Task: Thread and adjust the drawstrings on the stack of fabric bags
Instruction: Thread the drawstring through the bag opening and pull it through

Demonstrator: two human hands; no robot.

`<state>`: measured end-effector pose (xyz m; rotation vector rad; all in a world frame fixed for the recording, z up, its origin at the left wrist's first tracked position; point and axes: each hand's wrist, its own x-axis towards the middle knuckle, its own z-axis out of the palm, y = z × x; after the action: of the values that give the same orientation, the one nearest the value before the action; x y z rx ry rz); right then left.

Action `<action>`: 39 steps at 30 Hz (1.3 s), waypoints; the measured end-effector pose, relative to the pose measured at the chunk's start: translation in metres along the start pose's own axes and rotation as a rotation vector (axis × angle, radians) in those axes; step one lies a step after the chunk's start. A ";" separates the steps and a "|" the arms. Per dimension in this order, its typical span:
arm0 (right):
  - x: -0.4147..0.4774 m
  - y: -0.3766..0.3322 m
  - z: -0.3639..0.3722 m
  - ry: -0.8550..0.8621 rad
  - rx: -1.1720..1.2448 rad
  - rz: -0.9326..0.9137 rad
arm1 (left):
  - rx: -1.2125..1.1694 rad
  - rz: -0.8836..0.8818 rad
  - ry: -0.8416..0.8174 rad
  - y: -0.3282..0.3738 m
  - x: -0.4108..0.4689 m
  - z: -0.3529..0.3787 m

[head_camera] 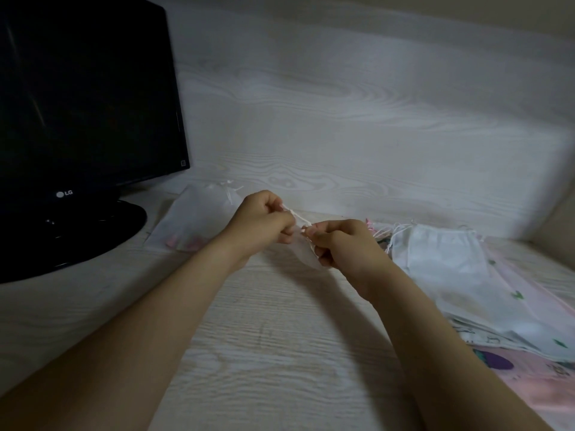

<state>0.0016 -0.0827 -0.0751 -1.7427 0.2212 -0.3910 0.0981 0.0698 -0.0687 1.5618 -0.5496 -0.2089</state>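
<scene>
Above the middle of the desk, my left hand [264, 220] and my right hand [339, 244] are both closed on a white drawstring [297, 215] of one small white fabric bag [303, 251]. The bag hangs between and below my hands, mostly hidden by my fingers. A spread stack of fabric bags [445, 262], white on top with pink and printed ones beneath, lies on the desk at the right. A separate white bag [199, 213] with pink items showing at its lower edge lies at the left, behind my left hand.
A black LG monitor [84, 98] on a round black base [102, 234] fills the left side. The pale wood-grain desk [273, 337] meets a wood-grain back wall [342, 119]. A side wall closes in the far right.
</scene>
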 end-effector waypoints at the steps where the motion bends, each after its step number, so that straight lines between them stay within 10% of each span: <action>1: 0.000 0.000 0.000 -0.002 0.014 0.011 | 0.067 0.000 0.024 0.001 0.000 -0.001; 23: 0.008 0.007 -0.006 0.089 0.043 0.050 | 0.375 0.419 -0.118 -0.010 0.000 -0.002; 39: 0.002 0.002 0.000 0.114 -0.036 0.003 | 0.592 0.286 -0.175 -0.009 -0.001 0.000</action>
<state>0.0035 -0.0839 -0.0765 -1.7569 0.3145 -0.4875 0.0990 0.0699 -0.0780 2.0180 -1.0303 0.0452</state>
